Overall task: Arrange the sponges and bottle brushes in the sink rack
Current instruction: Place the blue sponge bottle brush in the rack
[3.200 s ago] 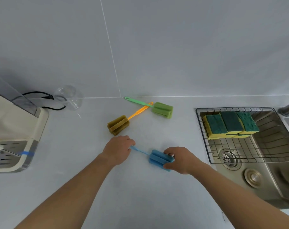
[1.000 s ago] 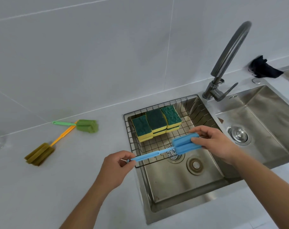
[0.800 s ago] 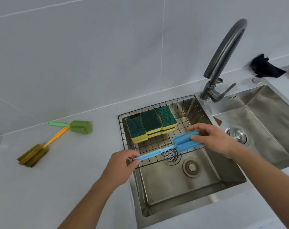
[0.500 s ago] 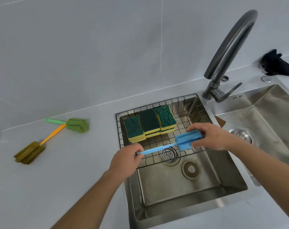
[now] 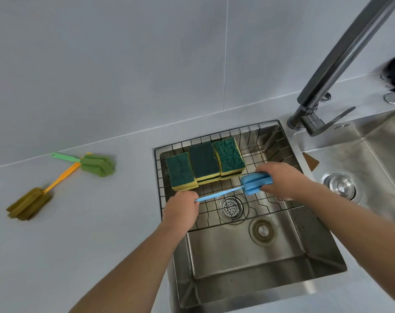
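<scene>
— Holding the blue brush (image 5: 237, 188) level over the rack (image 5: 280, 141), just near of the sponges (image 5: 204, 164). Left hand (image 5: 180, 211) pinching the handle tip, fingers closed on it; right hand (image 5: 284, 180) wrapped round the foam head, fingers closed on that.

— Risk from here?

— Mostly the sponges. Sitting in a tidy row at the far left of the rack, some stacked. Foam head nearly touching the right-hand one; could nudge the stack over if lowered too far back.

— Anything else?

— Thin handle, might slip between the wires and dangle toward the drain (image 5: 231, 207). Letting go with one hand first could also tip the brush, since the head looks heavier than the handle. Best laid flat across several wires, judging from the spacing.

— Hand pose?

— Both forearms reaching in from the near edge, palms down. Left wrist over the rack's left rim, right hand over the middle of the rack. Brush slightly tilted, head end a bit higher and farther.

— Rest of the job?

— Green brush (image 5: 95, 163) and brown brush (image 5: 30, 203) lying on the worktop (image 5: 90, 233), well left of the sink (image 5: 259, 267), handles crossed. Not yet moved.
</scene>
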